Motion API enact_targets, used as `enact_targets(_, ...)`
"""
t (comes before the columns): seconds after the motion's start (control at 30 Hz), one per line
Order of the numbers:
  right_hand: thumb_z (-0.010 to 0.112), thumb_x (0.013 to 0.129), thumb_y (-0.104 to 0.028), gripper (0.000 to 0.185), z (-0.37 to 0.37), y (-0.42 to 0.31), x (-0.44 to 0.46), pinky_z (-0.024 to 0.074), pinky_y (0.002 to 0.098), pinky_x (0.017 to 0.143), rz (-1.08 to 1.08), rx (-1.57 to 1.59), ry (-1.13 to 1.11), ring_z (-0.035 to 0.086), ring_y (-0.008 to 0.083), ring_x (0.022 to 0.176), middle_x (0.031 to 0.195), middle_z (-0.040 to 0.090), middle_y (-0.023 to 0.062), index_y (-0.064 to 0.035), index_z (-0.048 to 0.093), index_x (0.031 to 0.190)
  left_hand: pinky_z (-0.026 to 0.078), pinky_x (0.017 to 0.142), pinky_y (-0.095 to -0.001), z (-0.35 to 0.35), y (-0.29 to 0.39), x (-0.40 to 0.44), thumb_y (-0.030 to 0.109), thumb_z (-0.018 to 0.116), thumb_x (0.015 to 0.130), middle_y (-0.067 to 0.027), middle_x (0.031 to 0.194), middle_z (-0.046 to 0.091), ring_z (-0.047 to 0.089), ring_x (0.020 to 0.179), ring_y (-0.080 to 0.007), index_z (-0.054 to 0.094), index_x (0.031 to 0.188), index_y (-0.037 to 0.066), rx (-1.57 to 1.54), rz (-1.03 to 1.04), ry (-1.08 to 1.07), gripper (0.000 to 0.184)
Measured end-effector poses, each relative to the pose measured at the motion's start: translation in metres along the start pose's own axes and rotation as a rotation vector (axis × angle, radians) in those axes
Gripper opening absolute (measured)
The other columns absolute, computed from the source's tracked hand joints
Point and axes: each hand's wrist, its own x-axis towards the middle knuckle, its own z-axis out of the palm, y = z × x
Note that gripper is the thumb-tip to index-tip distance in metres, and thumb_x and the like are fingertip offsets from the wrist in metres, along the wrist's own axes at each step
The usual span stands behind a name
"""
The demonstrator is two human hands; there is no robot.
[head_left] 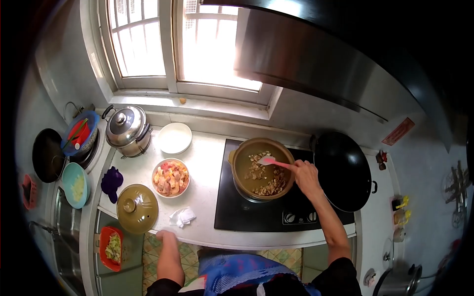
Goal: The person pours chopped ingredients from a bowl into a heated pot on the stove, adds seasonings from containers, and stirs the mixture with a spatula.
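My right hand (306, 176) is closed around the pink handle of a spatula (268, 161), whose pale blade rests among chopped brown and whitish pieces (269, 187) in a wide clay pot (241, 182). The pot sits on the black stove (228, 217). At the counter's front edge is my left hand (167, 235), close to a brown pot lid (137, 214); its fingers are mostly hidden. A crumpled white cloth or tissue (182, 217) lies just beyond it. Farther back stands a bowl of raw meat pieces (171, 178).
A black wok (343, 170) stands right of the clay pot. On the left are a white bowl (175, 138), a steel lidded pot (127, 129), a purple cloth-like item (112, 183), a turquoise bowl (75, 185) and an orange basket (110, 249) of chopped greens. The range hood (316, 69) hangs above.
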Motion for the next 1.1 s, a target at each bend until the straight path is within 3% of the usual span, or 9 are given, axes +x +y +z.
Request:
enact_targets(0.13,0.061,0.071,-0.003,0.036,-0.026,-0.021,0.019,0.045,0.0364,0.073,-0.074,-0.056,-0.029,0.055,0.0227,0.082,0.091,0.057,0.0023,-0.0189,0.066,0.103,0.045,0.082,-0.0274,0.0,-0.007,0.027,0.031,0.06,0.082,0.01,0.119,0.058,0.052,0.111,-0.007,0.063,0.116,0.028,2.132,0.704,-0.137,0.034)
enact_targets(0.27,0.06,0.073,-0.004,0.036,0.011,-0.021,0.038,0.0454,0.0365,0.072,-0.128,-0.077,0.005,0.054,0.0228,0.083,0.094,0.056,0.0029,-0.0202,0.064,0.105,0.045,0.082,-0.0284,0.014,-0.007,0.048,0.031,0.06,0.082,0.0092,0.118,0.059,0.052,0.11,-0.0064,0.062,0.117,0.026,2.144,0.64,-0.207,0.036)
enact_targets(0.4,0.058,0.079,-0.008,0.024,-0.001,-0.028,0.038,0.0479,0.0374,0.072,-0.018,-0.273,-0.166,0.057,0.0248,0.083,0.091,0.057,0.0079,-0.0113,0.065,0.101,0.045,0.082,-0.0285,0.008,-0.005,0.039,0.031,0.055,0.085,0.0071,0.114,0.061,0.053,0.108,-0.0068,0.063,0.113,0.025,2.152,0.494,-0.226,0.03)
enact_targets(0.5,0.068,0.068,-0.006,0.026,-0.016,-0.022,0.03,0.0536,0.0352,0.064,0.1,-0.381,-0.559,0.064,0.0255,0.076,0.084,0.061,0.0084,-0.015,0.07,0.092,0.045,0.08,-0.0285,0.041,-0.028,0.113,0.025,0.05,0.085,0.0054,0.111,0.062,0.055,0.104,-0.0073,0.065,0.109,0.022,2.393,0.545,-0.279,0.028)
enact_targets(0.53,0.064,0.072,-0.005,0.025,-0.032,-0.026,0.029,0.053,0.0362,0.064,0.104,-0.306,-0.543,0.064,0.0256,0.074,0.085,0.062,0.0084,-0.0176,0.07,0.093,0.046,0.078,-0.0296,0.041,-0.026,0.114,0.02,0.051,0.082,0.0046,0.109,0.063,0.055,0.101,-0.0084,0.066,0.107,0.019,2.579,0.622,-0.278,0.029)
enact_targets(0.7,0.054,0.08,-0.005,0.032,-0.04,-0.039,0.033,0.0521,0.0399,0.06,0.133,-0.117,-0.178,0.062,0.0291,0.067,0.076,0.057,0.0084,-0.0225,0.065,0.104,0.046,0.079,-0.0287,0.028,-0.012,0.064,0.02,0.051,0.082,0.0052,0.108,0.063,0.055,0.1,-0.0071,0.065,0.107,0.018,2.546,0.607,-0.362,0.029)
enact_targets(0.83,0.055,0.081,-0.007,0.03,-0.004,-0.054,0.05,0.0522,0.038,0.058,0.183,-0.206,-0.229,0.062,0.0292,0.065,0.074,0.056,0.0099,-0.0157,0.06,0.109,0.046,0.079,-0.0278,0.023,-0.007,0.051,0.019,0.051,0.082,0.0059,0.108,0.063,0.054,0.098,-0.0057,0.065,0.108,0.017,2.562,0.617,-0.403,0.029)
enact_targets(0.9,0.058,0.078,-0.004,0.022,0.007,-0.064,0.057,0.053,0.0355,0.059,0.126,-0.257,-0.202,0.063,0.0276,0.074,0.08,0.058,0.0136,-0.0023,0.059,0.1,0.046,0.079,-0.0274,0.021,-0.008,0.049,0.019,0.052,0.083,0.0062,0.107,0.063,0.054,0.097,-0.0051,0.065,0.108,0.017,2.573,0.623,-0.416,0.029)
enact_targets(1.1,0.059,0.076,-0.004,0.022,-0.009,-0.089,0.046,0.0522,0.036,0.061,-0.072,-0.241,-0.25,0.062,0.0254,0.071,0.079,0.058,0.0108,-0.0083,0.063,0.098,0.045,0.08,-0.026,0.013,-0.007,0.04,0.018,0.052,0.083,0.0072,0.106,0.062,0.053,0.095,-0.0031,0.065,0.108,0.016,2.615,0.673,-0.471,0.029)
